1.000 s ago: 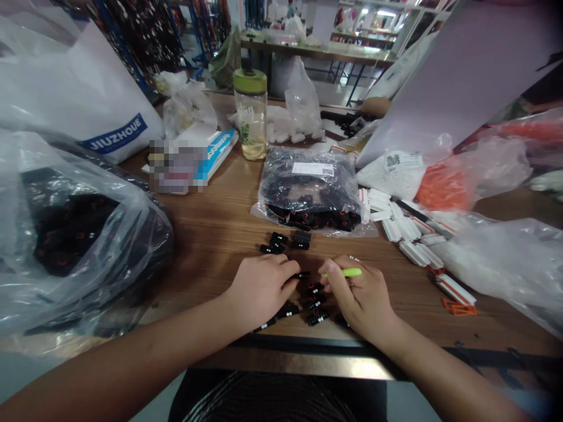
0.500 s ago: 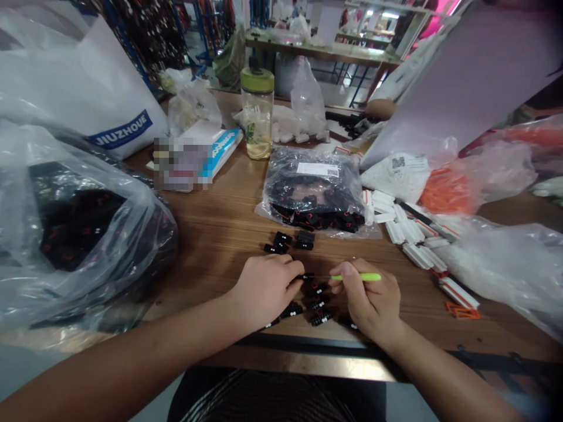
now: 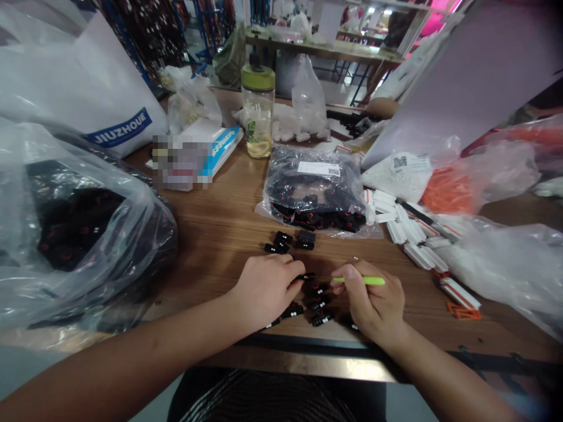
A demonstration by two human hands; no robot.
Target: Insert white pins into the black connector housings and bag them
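Observation:
My left hand (image 3: 263,288) rests on the wooden table (image 3: 220,234) with its fingers pinched on a small black connector (image 3: 305,276). My right hand (image 3: 373,302) is closed on a thin green tool (image 3: 363,281) whose tip points left at that connector. Between and under the hands lie several small black connectors with white dots (image 3: 317,305). A few more black connectors (image 3: 290,241) sit just beyond the hands.
A clear bag of black parts (image 3: 314,193) lies ahead, a large plastic bag of black parts (image 3: 74,228) at left. White connectors (image 3: 409,231), orange parts (image 3: 444,190) and more bags crowd the right. A green-lidded bottle (image 3: 257,111) and a box (image 3: 193,153) stand behind.
My right hand has drawn slightly to the right with the green tool, whose handle now shows longer. My left hand stays pinched on the connector.

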